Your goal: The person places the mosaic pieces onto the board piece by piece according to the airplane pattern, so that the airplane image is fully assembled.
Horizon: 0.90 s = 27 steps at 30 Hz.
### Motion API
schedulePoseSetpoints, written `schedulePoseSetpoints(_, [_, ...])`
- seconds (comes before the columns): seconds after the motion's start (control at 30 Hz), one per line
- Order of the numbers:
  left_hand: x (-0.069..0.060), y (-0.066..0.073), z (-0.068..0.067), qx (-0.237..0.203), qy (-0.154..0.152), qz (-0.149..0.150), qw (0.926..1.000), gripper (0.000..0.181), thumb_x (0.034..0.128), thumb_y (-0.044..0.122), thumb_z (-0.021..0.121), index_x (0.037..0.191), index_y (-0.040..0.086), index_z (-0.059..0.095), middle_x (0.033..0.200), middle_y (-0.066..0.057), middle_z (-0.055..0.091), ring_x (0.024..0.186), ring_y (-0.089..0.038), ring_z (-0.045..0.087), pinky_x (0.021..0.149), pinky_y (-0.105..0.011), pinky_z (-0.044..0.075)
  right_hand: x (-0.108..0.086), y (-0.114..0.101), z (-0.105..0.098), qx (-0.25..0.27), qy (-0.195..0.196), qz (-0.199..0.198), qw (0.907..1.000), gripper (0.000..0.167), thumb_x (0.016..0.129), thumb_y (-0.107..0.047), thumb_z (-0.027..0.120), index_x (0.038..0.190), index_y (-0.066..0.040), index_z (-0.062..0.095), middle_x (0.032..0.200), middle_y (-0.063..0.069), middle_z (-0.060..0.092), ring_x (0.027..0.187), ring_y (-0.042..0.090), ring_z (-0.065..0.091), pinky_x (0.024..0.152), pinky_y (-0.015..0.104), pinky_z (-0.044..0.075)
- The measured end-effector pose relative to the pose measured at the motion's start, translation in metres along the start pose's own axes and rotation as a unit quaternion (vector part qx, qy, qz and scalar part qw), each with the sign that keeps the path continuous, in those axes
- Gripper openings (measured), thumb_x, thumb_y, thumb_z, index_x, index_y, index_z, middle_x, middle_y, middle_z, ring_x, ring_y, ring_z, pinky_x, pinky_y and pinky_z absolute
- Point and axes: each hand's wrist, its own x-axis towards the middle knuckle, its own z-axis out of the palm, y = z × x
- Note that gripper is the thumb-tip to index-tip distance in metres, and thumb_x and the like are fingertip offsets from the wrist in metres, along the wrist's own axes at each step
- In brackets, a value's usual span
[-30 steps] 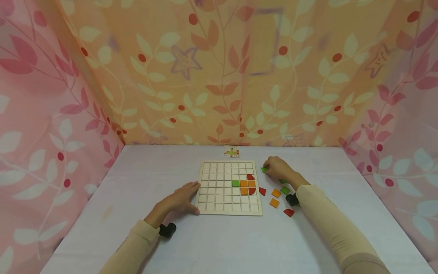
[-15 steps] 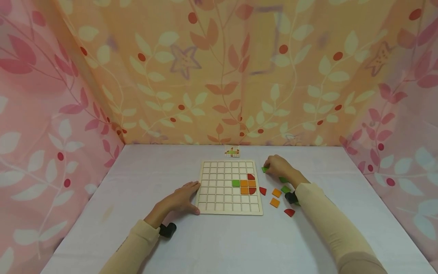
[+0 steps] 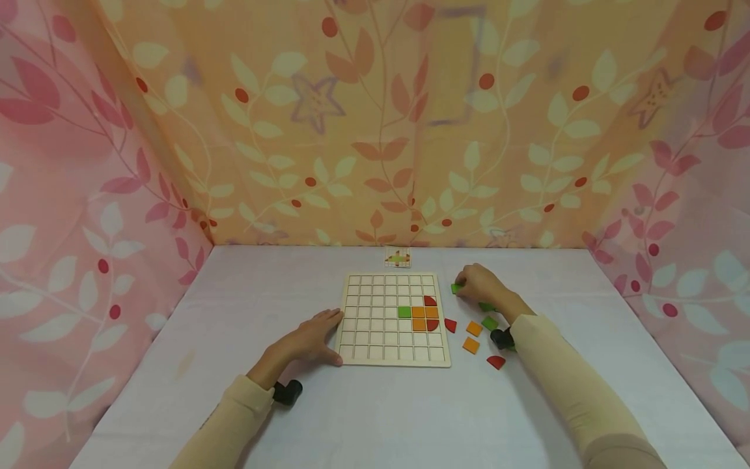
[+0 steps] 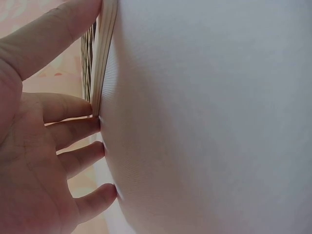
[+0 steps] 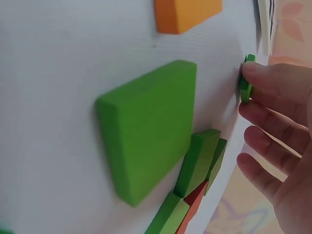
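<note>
My left hand (image 3: 310,339) lies at the left edge of a wooden grid board (image 3: 375,335), its extended fingers and thumb touching the edge. In the left wrist view the fingertips of that hand (image 4: 97,126) meet the table and the board's side. Beyond the board's upper right corner, my right hand (image 3: 482,284) pinches a green tile (image 3: 456,288) between thumb and forefinger. The right wrist view shows this green tile (image 5: 246,80) at the table surface. On the board sit a green square (image 3: 405,312), several orange squares (image 3: 418,312) and two red quarter-round tiles (image 3: 430,301).
Loose tiles lie right of the board: orange squares (image 3: 471,345), red quarter-rounds (image 3: 496,362) and green tiles (image 3: 489,322), some partly hidden under the right wrist. A small pattern card (image 3: 398,258) lies behind the board. Patterned cloth walls (image 3: 375,130) surround the table.
The right hand and its green tile have shifted very slightly to the right. The left hand stays at the board's edge, and the tiles on the board are the same.
</note>
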Motion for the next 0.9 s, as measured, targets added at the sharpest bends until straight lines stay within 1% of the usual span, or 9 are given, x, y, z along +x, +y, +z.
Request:
schedulePoseSetpoints(0.1, [0.0, 0.0, 0.0, 0.003, -0.002, 0.001, 1.0, 0.103, 0.0706, 0.035, 0.086, 0.152, 0.005, 0.031, 0.161, -0.013, 0.026, 0.15, -0.035, 0.019, 0.118, -0.059, 0.022, -0.001, 0.002, 0.001, 0.012, 0.003, 0.006, 0.9999, 0.028, 0.085, -0.014, 0.073, 0.108, 0.002, 0.072, 0.104, 0.015, 0.068, 0.102, 0.031, 0.058, 0.099, 0.048, 0.047])
schedulePoseSetpoints(0.23, [0.0, 0.0, 0.0, 0.002, -0.002, 0.002, 1.0, 0.103, 0.0703, 0.034, 0.087, 0.152, 0.004, 0.031, 0.161, -0.014, 0.027, 0.15, -0.035, 0.02, 0.118, -0.059, 0.022, -0.003, 0.003, 0.003, 0.025, 0.012, 0.003, 0.9996, 0.028, 0.084, -0.015, 0.073, 0.107, 0.002, 0.073, 0.103, 0.014, 0.068, 0.101, 0.03, 0.058, 0.099, 0.049, 0.047])
schedulePoseSetpoints(0.37, [0.0, 0.0, 0.0, -0.001, -0.001, 0.002, 1.0, 0.103, 0.0703, 0.033, 0.087, 0.152, 0.004, 0.031, 0.161, -0.014, 0.027, 0.15, -0.036, 0.02, 0.117, -0.06, 0.022, -0.006, 0.002, 0.004, 0.031, 0.023, -0.01, 0.9992, 0.029, 0.084, -0.015, 0.073, 0.107, 0.003, 0.072, 0.103, 0.015, 0.069, 0.101, 0.031, 0.059, 0.098, 0.049, 0.048])
schedulePoseSetpoints(0.47, [0.0, 0.001, 0.0, -0.002, 0.0, 0.002, 1.0, 0.103, 0.07, 0.032, 0.087, 0.152, 0.003, 0.031, 0.16, -0.015, 0.027, 0.15, -0.036, 0.02, 0.117, -0.06, 0.022, -0.008, -0.001, 0.004, 0.038, 0.028, -0.013, 0.9988, 0.029, 0.083, -0.015, 0.073, 0.107, 0.003, 0.072, 0.103, 0.015, 0.07, 0.102, 0.031, 0.059, 0.097, 0.049, 0.049])
schedulePoseSetpoints(0.67, [-0.001, 0.002, 0.0, 0.0, 0.001, 0.002, 1.0, 0.103, 0.0702, 0.033, 0.087, 0.152, 0.003, 0.031, 0.161, -0.015, 0.027, 0.15, -0.036, 0.02, 0.117, -0.061, 0.022, -0.012, -0.007, 0.005, 0.034, 0.034, -0.019, 0.9987, 0.028, 0.083, -0.015, 0.073, 0.106, 0.002, 0.073, 0.101, 0.014, 0.07, 0.099, 0.03, 0.06, 0.094, 0.048, 0.049])
schedulePoseSetpoints(0.9, [-0.001, -0.002, 0.0, 0.003, 0.006, 0.015, 0.9999, 0.103, 0.0701, 0.033, 0.087, 0.151, 0.002, 0.032, 0.16, -0.015, 0.028, 0.15, -0.037, 0.02, 0.117, -0.06, 0.022, -0.017, -0.013, 0.007, 0.044, 0.037, -0.024, 0.998, 0.027, 0.084, -0.016, 0.073, 0.106, -0.001, 0.074, 0.101, 0.011, 0.071, 0.098, 0.028, 0.059, 0.094, 0.047, 0.049])
